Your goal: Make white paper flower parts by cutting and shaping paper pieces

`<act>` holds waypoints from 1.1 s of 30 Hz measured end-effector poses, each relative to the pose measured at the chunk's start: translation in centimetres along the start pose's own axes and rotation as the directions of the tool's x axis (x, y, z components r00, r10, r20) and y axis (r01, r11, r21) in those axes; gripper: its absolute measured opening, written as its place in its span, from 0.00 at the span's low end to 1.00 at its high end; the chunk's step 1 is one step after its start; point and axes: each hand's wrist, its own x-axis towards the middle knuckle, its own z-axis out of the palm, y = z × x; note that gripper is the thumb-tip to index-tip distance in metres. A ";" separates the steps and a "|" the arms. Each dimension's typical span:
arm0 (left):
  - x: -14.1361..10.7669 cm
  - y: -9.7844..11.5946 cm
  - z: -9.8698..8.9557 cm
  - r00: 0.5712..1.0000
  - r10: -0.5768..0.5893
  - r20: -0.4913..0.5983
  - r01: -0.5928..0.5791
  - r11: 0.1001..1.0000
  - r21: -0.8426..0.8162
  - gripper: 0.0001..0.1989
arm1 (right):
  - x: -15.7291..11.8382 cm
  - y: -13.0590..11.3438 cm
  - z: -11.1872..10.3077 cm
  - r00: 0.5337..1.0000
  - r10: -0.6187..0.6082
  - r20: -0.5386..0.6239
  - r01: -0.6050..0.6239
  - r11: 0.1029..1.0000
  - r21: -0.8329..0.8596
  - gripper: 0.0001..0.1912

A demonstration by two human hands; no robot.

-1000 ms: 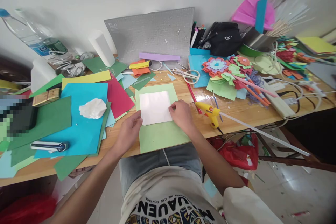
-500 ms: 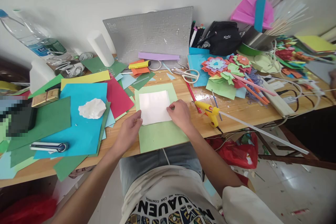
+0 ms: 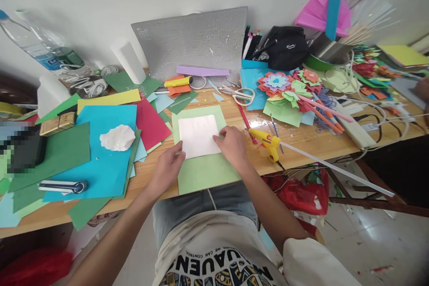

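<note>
A folded white paper tissue point(image 3: 198, 136) lies flat on a sheet of light green paper point(image 3: 203, 176) at the table's front edge. My left hand point(image 3: 167, 165) pinches the tissue's lower left edge between thumb and fingers. On the opposite side, my right hand point(image 3: 233, 146) has its thumb and forefinger closed on the right edge. The fingertips partly cover both edges. Just right of my right hand lies a yellow hot glue gun point(image 3: 268, 142) with a long glue stick in its back.
To the left, a crumpled white tissue point(image 3: 118, 138) and a stapler point(image 3: 63, 186) rest on blue paper point(image 3: 110, 174). Scissors point(image 3: 241, 94), a yellow cutter point(image 3: 177, 82) and paper flowers point(image 3: 276, 82) lie behind. A grey cutting mat point(image 3: 191, 42) leans on the wall. Another person's hand point(image 3: 422, 87) shows far right.
The white tissue has shifted slightly to the right on the green paper. My left hand has moved a little right with it; my right hand has shifted slightly too.
</note>
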 end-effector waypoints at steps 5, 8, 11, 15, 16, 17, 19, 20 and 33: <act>0.3 0.3 -0.8 0.997 -0.058 -0.050 0.048 0.981 -0.188 0.29 | 0.0 -0.8 -0.4 0.998 -0.013 0.060 0.019 0.994 -0.104 0.14; 1.0 0.6 -1.5 0.994 -0.107 0.004 0.098 0.901 -0.423 0.26 | 0.1 -1.1 -0.6 0.996 -0.009 0.084 0.018 0.993 -0.118 0.13; 1.9 1.2 -1.9 0.988 -0.147 0.045 0.146 0.802 -0.579 0.19 | 0.0 -1.2 -0.6 0.996 -0.006 0.084 0.016 0.993 -0.120 0.13; 3.6 2.0 -2.1 0.977 -0.192 0.088 0.202 0.731 -0.651 0.13 | -0.1 -1.1 -0.6 0.997 -0.021 0.072 0.029 0.992 -0.126 0.13; 4.2 2.1 -2.1 0.976 -0.192 0.108 0.216 0.734 -0.644 0.13 | -0.2 -1.1 -0.5 0.997 -0.022 0.068 0.031 0.991 -0.127 0.13; 4.8 2.2 -2.0 0.975 -0.188 0.120 0.221 0.750 -0.623 0.13 | -0.2 -1.1 -0.5 0.998 -0.023 0.065 0.031 0.991 -0.127 0.13; 6.1 2.4 -1.8 0.975 -0.180 0.131 0.222 0.816 -0.534 0.14 | -0.3 -1.1 -0.4 0.998 -0.026 0.057 0.033 0.992 -0.125 0.13; 6.7 2.5 -1.6 0.975 -0.177 0.132 0.219 0.857 -0.467 0.14 | -0.3 -1.0 -0.4 0.998 -0.030 0.051 0.036 0.992 -0.123 0.13; 7.9 2.8 1.5 0.998 0.022 -0.052 -0.005 0.948 0.317 0.29 | -0.5 -0.9 -0.1 0.999 -0.035 0.030 0.038 0.994 -0.099 0.14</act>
